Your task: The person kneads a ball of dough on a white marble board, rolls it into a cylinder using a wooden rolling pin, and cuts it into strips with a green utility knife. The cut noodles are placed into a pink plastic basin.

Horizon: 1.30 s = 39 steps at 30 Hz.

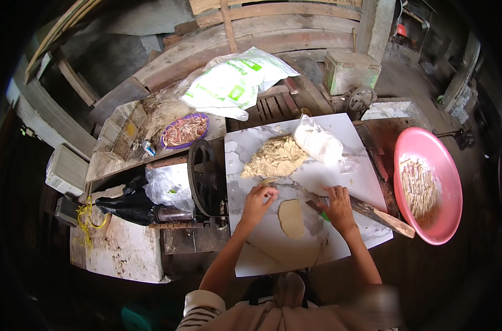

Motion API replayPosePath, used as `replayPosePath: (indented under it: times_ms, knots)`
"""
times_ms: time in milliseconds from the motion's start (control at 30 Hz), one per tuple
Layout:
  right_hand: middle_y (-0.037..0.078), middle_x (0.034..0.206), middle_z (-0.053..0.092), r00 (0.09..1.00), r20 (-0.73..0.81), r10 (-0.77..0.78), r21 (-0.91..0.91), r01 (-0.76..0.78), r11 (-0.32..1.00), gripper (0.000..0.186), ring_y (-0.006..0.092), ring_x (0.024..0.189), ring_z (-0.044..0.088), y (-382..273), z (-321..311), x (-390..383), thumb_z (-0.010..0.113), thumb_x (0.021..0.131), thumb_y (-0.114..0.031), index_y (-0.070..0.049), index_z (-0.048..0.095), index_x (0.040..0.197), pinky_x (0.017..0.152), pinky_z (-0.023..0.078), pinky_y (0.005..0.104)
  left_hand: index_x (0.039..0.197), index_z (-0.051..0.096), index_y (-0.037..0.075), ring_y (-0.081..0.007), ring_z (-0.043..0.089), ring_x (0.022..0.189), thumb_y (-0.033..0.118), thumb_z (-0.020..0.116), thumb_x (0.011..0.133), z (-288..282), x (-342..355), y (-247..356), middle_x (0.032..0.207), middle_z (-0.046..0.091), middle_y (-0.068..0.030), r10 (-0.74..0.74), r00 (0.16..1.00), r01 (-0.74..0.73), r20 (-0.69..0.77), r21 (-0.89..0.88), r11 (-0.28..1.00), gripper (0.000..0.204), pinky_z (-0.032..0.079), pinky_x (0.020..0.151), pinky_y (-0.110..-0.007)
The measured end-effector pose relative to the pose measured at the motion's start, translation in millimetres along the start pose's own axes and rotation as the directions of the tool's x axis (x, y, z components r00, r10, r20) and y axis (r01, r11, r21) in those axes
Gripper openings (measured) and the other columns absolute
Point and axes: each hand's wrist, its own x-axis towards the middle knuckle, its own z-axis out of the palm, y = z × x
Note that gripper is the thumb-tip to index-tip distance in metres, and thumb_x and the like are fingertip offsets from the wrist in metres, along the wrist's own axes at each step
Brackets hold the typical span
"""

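A flat oblong sheet of dough [291, 218] lies on the marble-patterned board in front of me. Just left of it is my left hand [255, 203], fingers loosely curved and apart, with nothing visible in them. A small dough scrap [268, 181] sits by its fingertips. My right hand [339, 208] hovers or rests over the board right of the sheet, thumb and fingers spread. Beneath and beside it lies a long flat tool with a wooden handle [397, 223], along with a small green-handled tool [324, 216]. Farther back stands a rough dough mound [275, 157].
A bag of white powder [317, 140] touches the mound. At right, a pink basin [455, 193] contains powdered dough strips [418, 187]. Left of the board stands a dark handwheel [203, 176]. Behind are a purple-rimmed basket [164, 135] of strips and a white-green sack [229, 88].
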Motion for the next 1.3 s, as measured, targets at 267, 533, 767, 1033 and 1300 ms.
replayPosePath:
  times_ms: [267, 533, 767, 1033, 1300]
  knots:
    - [0.017, 0.105, 0.050, 0.998, -0.056, 0.039, -0.141, -0.046, 0.989, 0.042, 0.0341, 0.101, 0.046, -12.1, 12.0, -43.5, 0.069, 0.075, -0.013, -0.001, 0.051, 0.111, 0.088, 0.040, 0.0442, 0.108, 0.062, 0.014, -0.0244, 0.052, 0.096, 0.019, 0.070, 0.078, 2.9, -30.6, 21.6, 0.102, 0.057, -0.0008, 0.005, 0.998, -0.020, 0.064, 0.247, 0.969, 0.031, 0.037, 0.088, -0.042]
    - [0.017, 0.090, 0.058, 0.995, -0.101, 0.025, -0.210, -0.045, 0.977, 0.029, 0.0351, 0.088, 0.057, -18.6, 34.5, -39.2, 0.057, 0.080, -0.003, -0.001, 0.051, 0.108, 0.077, 0.048, 0.0421, 0.123, 0.052, 0.006, -0.0269, 0.046, 0.113, 0.016, 0.065, 0.081, 3.6, -52.9, 10.7, 0.125, 0.048, -0.0054, 0.237, 0.964, -0.258, 0.116, 0.227, 0.939, 0.045, 0.036, 0.096, -0.047]
    - [0.015, 0.074, 0.064, 0.983, 0.146, 0.114, -0.359, -0.055, 0.932, 0.056, 0.0300, 0.065, 0.066, -86.6, 32.5, -27.7, 0.046, 0.085, -0.004, -0.005, 0.032, 0.139, 0.056, 0.052, 0.0424, 0.131, 0.046, 0.003, -0.0301, 0.035, 0.132, 0.015, 0.060, 0.086, 6.3, -66.8, 8.1, 0.141, 0.039, -0.0110, 0.233, 0.959, -0.268, 0.161, 0.249, 0.931, 0.048, 0.027, 0.105, -0.055]
    - [0.012, 0.077, 0.065, 0.962, 0.202, 0.185, -0.378, -0.098, 0.921, 0.079, 0.0275, 0.068, 0.067, -129.1, 40.7, -21.6, 0.061, 0.073, -0.002, -0.007, 0.027, 0.145, 0.059, 0.054, 0.0402, 0.131, 0.047, 0.005, -0.0304, 0.035, 0.133, 0.014, 0.060, 0.087, 9.3, -69.6, 7.1, 0.141, 0.039, -0.0105, 0.197, 0.975, -0.216, 0.107, 0.203, 0.955, 0.047, 0.027, 0.103, -0.058]
    - [0.012, 0.078, 0.065, 0.947, 0.250, 0.203, -0.406, -0.088, 0.910, 0.077, 0.0273, 0.073, 0.067, -136.6, 46.4, -17.0, 0.060, 0.074, -0.002, -0.002, 0.027, 0.144, 0.061, 0.054, 0.0395, 0.131, 0.047, 0.006, -0.0303, 0.036, 0.132, 0.011, 0.061, 0.086, 7.5, -70.6, 11.8, 0.140, 0.040, -0.0113, 0.180, 0.980, -0.193, 0.088, 0.169, 0.967, 0.047, 0.027, 0.103, -0.057]
